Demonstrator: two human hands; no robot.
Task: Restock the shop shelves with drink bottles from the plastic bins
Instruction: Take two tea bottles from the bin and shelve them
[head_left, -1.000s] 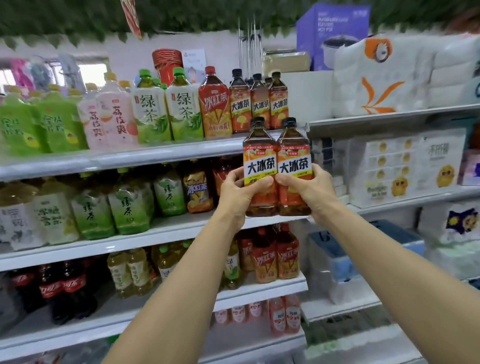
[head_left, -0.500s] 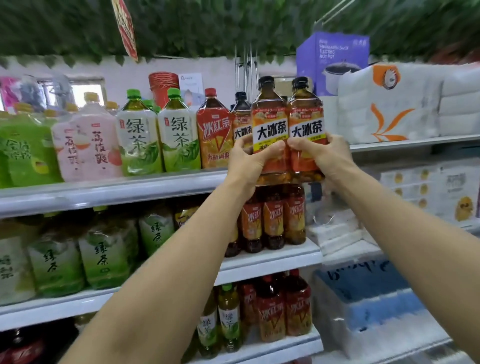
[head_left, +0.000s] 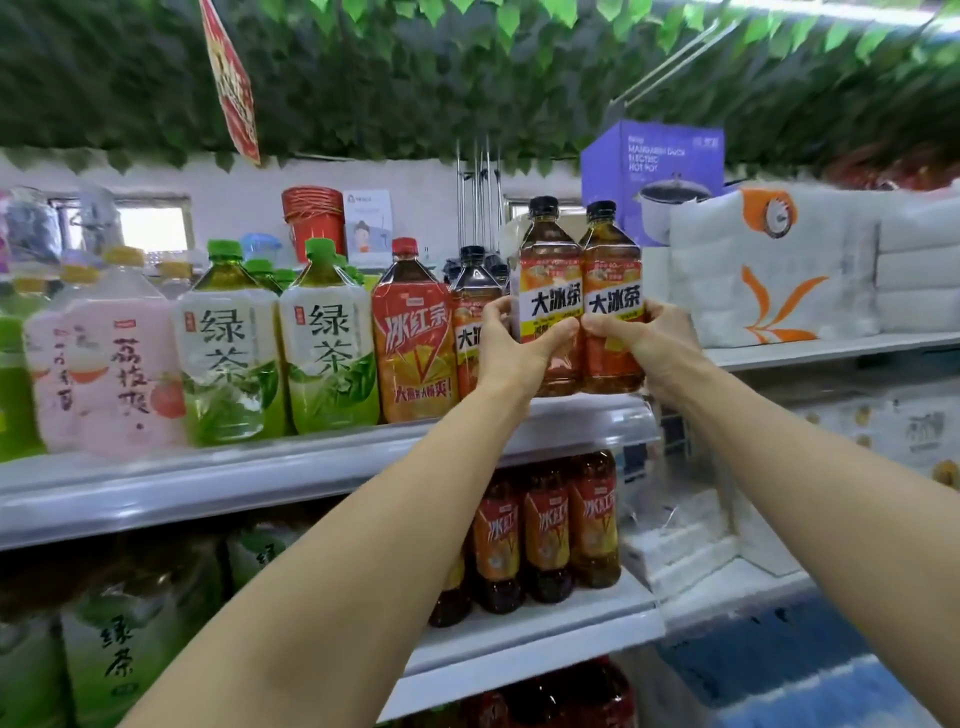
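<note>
The left hand's (head_left: 511, 353) fingers (head_left: 493, 309) are curled round the label of the left bottle (head_left: 550, 291). The right bottle (head_left: 613, 280), touching it, is gripped likewise by the right hand (head_left: 649, 345). Both are held at the top shelf's (head_left: 260, 467) right end. Being full, they are judged heavy, firm-walled and slick, so mid-body holds are favoured.

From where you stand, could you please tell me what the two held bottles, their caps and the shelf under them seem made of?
Left bottle and right bottle: clear glossy plastic, probably; brown tea shows through above the printed labels. Caps: black plastic, likely; dull and opaque. Shelf: seemingly white painted metal, smooth with a soft sheen; blur leaves it open.
</note>
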